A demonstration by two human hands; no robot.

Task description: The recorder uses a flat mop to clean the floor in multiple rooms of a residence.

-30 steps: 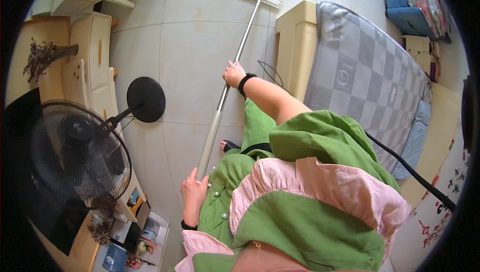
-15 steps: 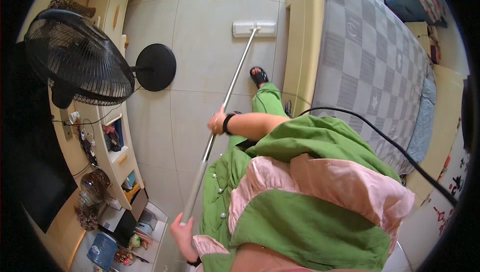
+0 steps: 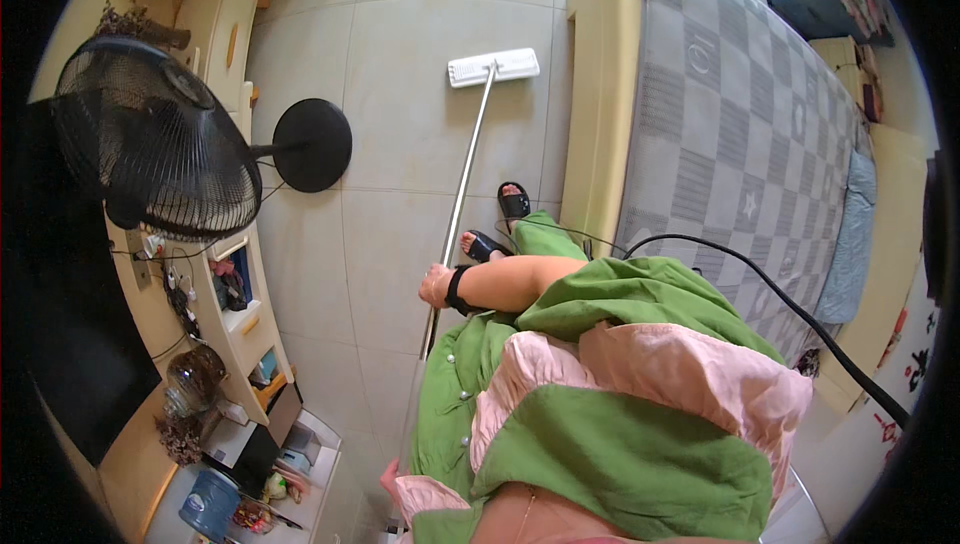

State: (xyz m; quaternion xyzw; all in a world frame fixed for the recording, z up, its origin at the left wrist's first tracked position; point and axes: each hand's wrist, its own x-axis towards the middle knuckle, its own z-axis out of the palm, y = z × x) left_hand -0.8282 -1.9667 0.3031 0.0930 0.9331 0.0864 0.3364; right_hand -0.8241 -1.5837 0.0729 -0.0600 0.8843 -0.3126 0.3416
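Observation:
A flat mop (image 3: 465, 164) with a white rectangular head (image 3: 515, 66) and a long silver handle lies ahead of me, its head on the tiled floor near the bed's corner. Partway along the handle, my right hand (image 3: 435, 286) is closed around it, with a black band at the wrist. My left hand (image 3: 389, 478) is at the handle's near end; the green and pink clothing covers most of it, and only a sliver shows. That near stretch of handle is partly covered too.
A black standing fan (image 3: 160, 144) is on the left, its round base (image 3: 312, 145) on the floor beside a cream cabinet (image 3: 240, 324). To the right stands a bed (image 3: 740, 124) with a cream frame. A black cable (image 3: 760, 262) arcs across the right side.
The mop head has shifted slightly left and nearer, and turned a little. Both hands have come back toward me with the handle; the left is now mostly covered. Both sandalled feet now show.

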